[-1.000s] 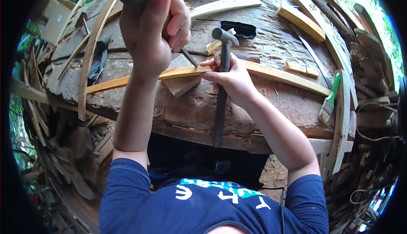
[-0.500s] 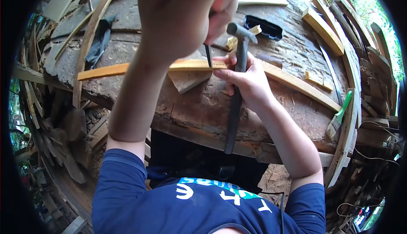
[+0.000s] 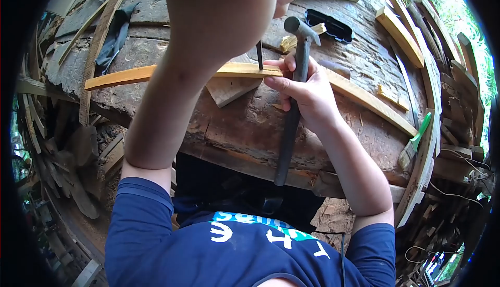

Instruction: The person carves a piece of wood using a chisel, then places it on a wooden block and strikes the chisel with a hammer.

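My left hand [image 3: 224,16] is close to the camera, its fingers curled around a tool whose handle is hidden. The tool's thin dark shaft [image 3: 259,55], chisel-like, points down and meets a narrow wooden strip [image 3: 122,76] near its right end. With thumb and fingers, my right hand [image 3: 307,86] pinches that end of the strip. A claw hammer [image 3: 296,105] also rests in this hand, head up and handle hanging toward me. Under the strip lies a pointed wood block [image 3: 229,90]. My left forearm covers part of the strip.
The thick, rough wooden bench [image 3: 234,125] spans the view. On it lie a black plastic tray [image 3: 329,26], a green-handled brush [image 3: 415,140], a long batten [image 3: 372,102], a dark cloth [image 3: 112,40] and wood scraps. Stacked timber [image 3: 78,170] lies at the left.
The view has shifted slightly. My left hand is a little higher and the tool's shaft stands slightly more upright on the strip. My right hand keeps its hold on the hammer and strip.
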A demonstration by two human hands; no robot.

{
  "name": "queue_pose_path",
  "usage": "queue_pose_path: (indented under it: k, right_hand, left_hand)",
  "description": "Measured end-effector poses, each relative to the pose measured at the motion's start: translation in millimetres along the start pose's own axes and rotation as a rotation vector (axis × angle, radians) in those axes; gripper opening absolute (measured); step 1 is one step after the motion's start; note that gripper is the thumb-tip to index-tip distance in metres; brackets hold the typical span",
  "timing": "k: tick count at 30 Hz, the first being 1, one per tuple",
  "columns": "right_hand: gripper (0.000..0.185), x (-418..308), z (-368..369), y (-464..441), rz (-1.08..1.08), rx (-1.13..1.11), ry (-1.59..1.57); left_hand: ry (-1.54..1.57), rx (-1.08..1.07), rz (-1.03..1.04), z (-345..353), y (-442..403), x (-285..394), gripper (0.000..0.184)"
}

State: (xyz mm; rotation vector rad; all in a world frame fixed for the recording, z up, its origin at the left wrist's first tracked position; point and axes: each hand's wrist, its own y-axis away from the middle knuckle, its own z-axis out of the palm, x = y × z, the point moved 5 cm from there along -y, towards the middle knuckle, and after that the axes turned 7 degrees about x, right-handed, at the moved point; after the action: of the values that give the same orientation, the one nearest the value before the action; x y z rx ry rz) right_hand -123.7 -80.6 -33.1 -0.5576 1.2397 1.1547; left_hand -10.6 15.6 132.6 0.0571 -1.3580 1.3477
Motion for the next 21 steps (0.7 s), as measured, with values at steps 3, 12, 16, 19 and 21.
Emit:
queue_pose_path:
  k: [3,12,16,19,21]
  right_hand:
    - [0.04,-0.8,0.5,0.8,-0.006,-0.014,-0.009]
    - [0.039,-1.5,-0.7,0.1,-0.024,-0.028,0.024]
    - [0.039,0.8,-3.0,-1.3,-0.025,-0.048,0.036]
    - [0.038,-1.0,-1.5,-0.6,-0.021,-0.036,0.048]
    - [0.038,-2.1,-1.0,0.1,-0.022,-0.034,0.05]
  left_hand:
    - [-0.019,-0.077,0.008,4.4,0.8,-4.8,0.02]
    - [-0.07,-0.373,0.016,20.4,23.0,-10.7,0.019]
    - [-0.085,-0.415,-0.003,18.7,30.5,-16.1,0.019]
    - [-0.092,-0.418,-0.011,14.6,30.0,-17.1,0.019]
    - [-0.093,-0.417,-0.013,12.7,29.8,-17.8,0.018]
